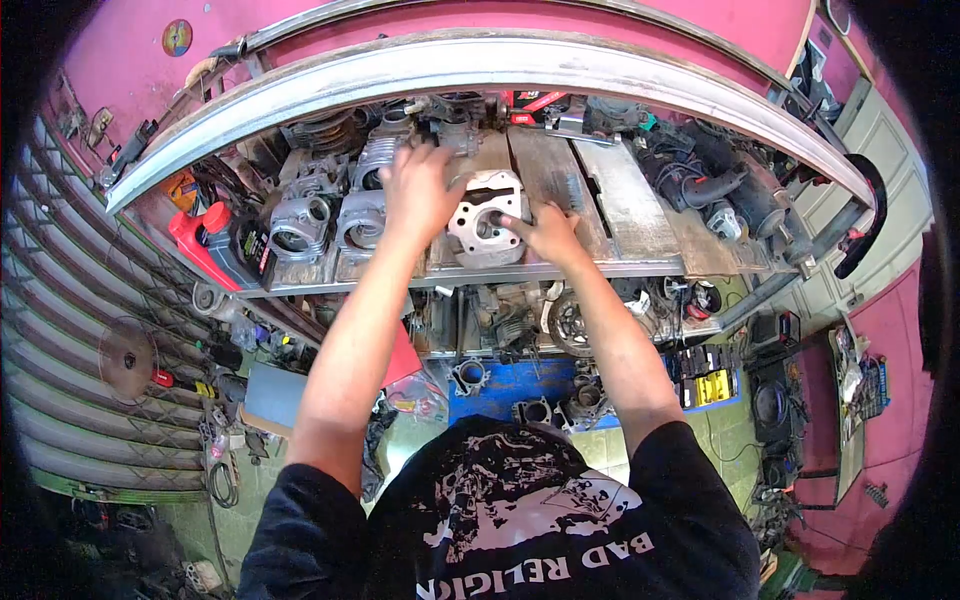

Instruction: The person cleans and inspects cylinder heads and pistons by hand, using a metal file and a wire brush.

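A light grey cylinder head [485, 251] is at the front edge of the wooden shelf, its flat face with holes turned toward me. My right hand [550, 238] grips it at the right side, the thumb reaching over the face by the round central opening. Just left of the part, my left hand [420, 190] is raised with its fingers apart and slightly blurred; nothing shows in it. Behind and beside that hand sit engine cylinders, among them a grey cylinder [362, 222] partly covered by my forearm.
More cylinder parts [298, 232] line the shelf's left side, next to an oil bottle with a red cap [216, 218]. Dark engine parts [690, 180] crowd the right. A pale metal rail [480, 48] crosses above. Below is a blue surface [500, 385] with loose parts.
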Motion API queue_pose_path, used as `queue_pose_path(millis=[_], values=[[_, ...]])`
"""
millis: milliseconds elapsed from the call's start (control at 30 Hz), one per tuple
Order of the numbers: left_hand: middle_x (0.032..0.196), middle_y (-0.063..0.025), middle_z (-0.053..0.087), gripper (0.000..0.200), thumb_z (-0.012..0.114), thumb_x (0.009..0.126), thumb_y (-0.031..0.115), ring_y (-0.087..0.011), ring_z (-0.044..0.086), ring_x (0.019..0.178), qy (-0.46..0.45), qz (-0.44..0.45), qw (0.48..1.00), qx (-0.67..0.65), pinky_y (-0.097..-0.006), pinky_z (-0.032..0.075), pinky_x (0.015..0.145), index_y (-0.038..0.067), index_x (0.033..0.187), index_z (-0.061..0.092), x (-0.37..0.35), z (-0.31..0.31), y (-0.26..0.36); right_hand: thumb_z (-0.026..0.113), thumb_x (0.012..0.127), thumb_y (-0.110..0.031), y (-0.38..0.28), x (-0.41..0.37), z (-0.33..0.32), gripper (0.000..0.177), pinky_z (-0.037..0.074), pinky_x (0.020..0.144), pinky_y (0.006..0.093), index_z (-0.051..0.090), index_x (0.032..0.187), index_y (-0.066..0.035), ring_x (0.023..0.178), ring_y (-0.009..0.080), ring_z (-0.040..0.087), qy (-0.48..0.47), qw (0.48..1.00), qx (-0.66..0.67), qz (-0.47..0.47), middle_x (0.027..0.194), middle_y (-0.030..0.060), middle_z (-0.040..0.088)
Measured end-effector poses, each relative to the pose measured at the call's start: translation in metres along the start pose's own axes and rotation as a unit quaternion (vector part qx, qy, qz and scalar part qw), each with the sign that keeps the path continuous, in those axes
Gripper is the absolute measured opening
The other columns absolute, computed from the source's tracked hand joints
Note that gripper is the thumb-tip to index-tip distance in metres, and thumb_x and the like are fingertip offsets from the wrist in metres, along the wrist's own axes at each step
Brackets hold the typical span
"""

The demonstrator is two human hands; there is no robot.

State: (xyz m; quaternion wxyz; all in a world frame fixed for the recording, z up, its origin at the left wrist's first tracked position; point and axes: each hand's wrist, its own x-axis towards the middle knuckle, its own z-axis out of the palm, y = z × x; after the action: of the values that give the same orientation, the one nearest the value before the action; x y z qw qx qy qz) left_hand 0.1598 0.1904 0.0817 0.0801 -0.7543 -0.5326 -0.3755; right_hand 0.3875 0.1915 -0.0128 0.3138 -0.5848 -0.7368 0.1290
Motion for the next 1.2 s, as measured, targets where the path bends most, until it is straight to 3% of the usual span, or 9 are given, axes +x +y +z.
queue_pose_path(millis=[67,200,233,333,433,567,933,1133,1200], values=[[0.108,-0.0145,0.069,0.044,0.08,0.085,0.026,-0.0368,0.06,0.104,0.152,-0.04,0.985,-0.072,-0.0476,0.047,0.092,0.007,0.123,0.067,-0.031,0.006,0.0,0.067,0.086,-0.066,0.012,0.009,0.001,0.071,0.024,0.105,0.0595,0.072,0.119,-0.003,0.11,0.0414,0.064,-0.047,0.995,0.046,0.081,0.103,0.0249,0.072],[0.122,-0.0219,0.069,0.06,0.081,0.084,0.015,-0.0335,0.065,0.115,0.072,-0.181,0.934,-0.3,-0.0421,0.051,0.097,0.001,0.137,0.057,-0.097,0.067,-0.022,0.066,0.087,-0.066,0.008,0.013,-0.005,0.072,0.01,0.113,0.0666,0.073,0.114,0.0,0.116,0.0426,0.064,-0.062,0.984,0.136,0.097,0.108,0.0261,0.073],[0.113,-0.0261,0.068,0.061,0.086,0.079,0.023,-0.0424,0.064,0.104,0.079,-0.18,0.895,-0.401,-0.0501,0.049,0.094,-0.005,0.126,0.06,-0.1,0.064,-0.006,0.066,0.087,-0.066,0.006,0.015,-0.006,0.072,0.01,0.113,0.0666,0.073,0.114,0.0,0.116,0.0426,0.064,-0.059,0.984,0.138,0.096,0.108,0.0261,0.073],[0.135,-0.026,0.057,0.106,0.097,0.061,0.03,-0.045,0.054,0.122,0.075,-0.086,0.955,-0.275,-0.0519,0.045,0.102,-0.003,0.145,0.041,-0.106,0.071,-0.005,0.066,0.087,-0.067,-0.007,0.017,-0.016,0.071,0.006,0.113,0.0717,0.072,0.123,-0.006,0.129,0.0445,0.055,-0.11,0.984,0.087,0.113,0.119,0.0256,0.071],[0.148,-0.0241,0.044,0.126,0.1,0.051,0.032,-0.0447,0.045,0.132,0.036,-0.093,0.986,-0.131,-0.0544,0.04,0.107,0.0,0.151,0.03,-0.101,0.056,0.006,0.065,0.086,-0.069,-0.006,0.015,-0.017,0.072,0.01,0.112,0.0728,0.071,0.125,-0.008,0.131,0.0449,0.052,-0.112,0.985,0.068,0.115,0.122,0.0264,0.069],[0.155,-0.0223,0.036,0.141,0.101,0.045,0.032,-0.0455,0.041,0.134,-0.031,-0.061,0.987,-0.148,-0.0542,0.034,0.114,0.002,0.157,0.02,-0.089,0.054,-0.007,0.065,0.085,-0.07,-0.005,0.012,-0.016,0.074,0.014,0.111,0.0719,0.071,0.124,-0.008,0.131,0.043,0.05,-0.087,0.99,0.033,0.102,0.123,0.0263,0.068],[0.161,-0.0141,0.034,0.146,0.1,0.042,0.027,-0.0439,0.04,0.136,-0.15,-0.051,0.983,-0.088,-0.0584,0.033,0.113,0.012,0.161,0.018,-0.064,0.021,-0.009,0.066,0.084,-0.071,-0.012,0.008,-0.02,0.076,0.017,0.11,0.0694,0.065,0.137,-0.016,0.135,0.0413,0.047,-0.123,0.986,0.028,0.108,0.128,0.0206,0.068],[0.16,-0.0114,0.037,0.146,0.1,0.041,0.024,-0.0437,0.04,0.136,-0.13,-0.057,0.983,-0.118,-0.0597,0.034,0.111,0.015,0.161,0.018,-0.066,0.027,-0.017,0.072,0.083,-0.063,0.01,-0.035,-0.02,0.073,0.019,0.109,0.0707,0.064,0.138,-0.016,0.135,0.0395,0.047,0.083,0.987,0.022,0.134,0.127,0.0188,0.068],[0.16,-0.0114,0.037,0.146,0.101,0.042,0.024,-0.044,0.04,0.136,-0.134,-0.065,0.981,-0.123,-0.0599,0.034,0.111,0.016,0.161,0.017,-0.066,0.027,-0.014,0.074,0.087,-0.047,0.019,-0.052,-0.01,0.058,0.026,0.104,0.0672,0.066,0.135,-0.014,0.127,0.0372,0.055,0.14,0.925,-0.297,0.189,0.115,0.0177,0.073]])
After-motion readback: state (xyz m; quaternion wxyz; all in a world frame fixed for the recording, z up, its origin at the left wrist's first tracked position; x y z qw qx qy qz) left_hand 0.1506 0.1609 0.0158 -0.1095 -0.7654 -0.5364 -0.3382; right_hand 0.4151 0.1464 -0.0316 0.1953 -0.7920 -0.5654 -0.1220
